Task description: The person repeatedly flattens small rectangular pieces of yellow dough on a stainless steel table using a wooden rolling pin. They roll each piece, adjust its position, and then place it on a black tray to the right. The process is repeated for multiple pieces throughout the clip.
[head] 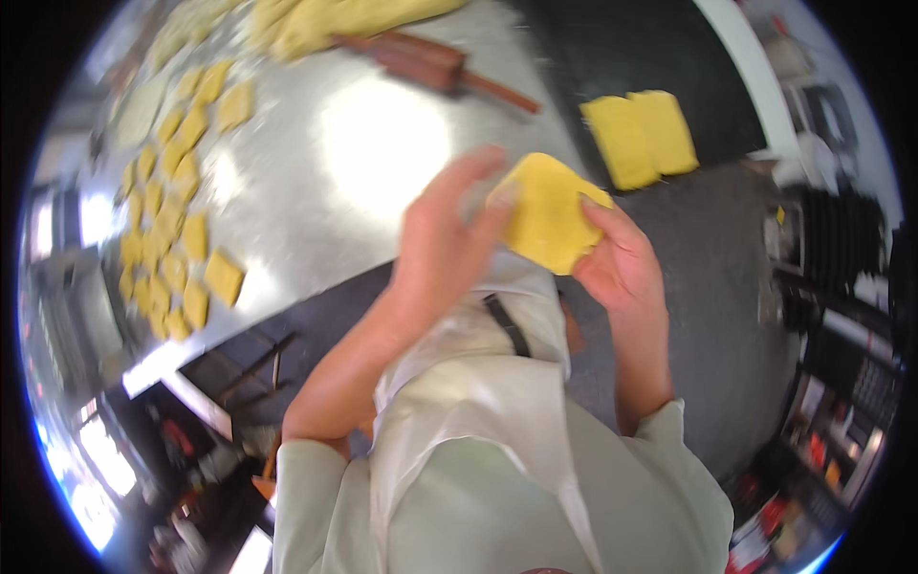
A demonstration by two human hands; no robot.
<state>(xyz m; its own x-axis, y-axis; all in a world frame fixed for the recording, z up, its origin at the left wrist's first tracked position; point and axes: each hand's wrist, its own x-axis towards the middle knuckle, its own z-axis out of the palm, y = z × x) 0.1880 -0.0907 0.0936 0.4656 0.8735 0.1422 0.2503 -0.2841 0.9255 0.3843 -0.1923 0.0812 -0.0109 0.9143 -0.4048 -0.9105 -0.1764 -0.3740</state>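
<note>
A flat, roughly square piece of yellow dough hangs in front of my apron, above the dark floor beside the table corner. My right hand grips it by its right edge, with the thumb on top and the fingers partly hidden beneath. At its left edge is my left hand, blurred, with a gap between thumb and fingers. The left thumb tip overlaps the dough's edge; whether it presses on it is unclear. Two flattened yellow dough pieces lie side by side, edges touching, on a black tray at the upper right.
A wooden rolling pin rests on the shiny metal table. Behind it lies a large mass of yellow dough. Many small cut dough pieces cover the table's left side. Stacked black trays stand at the far right.
</note>
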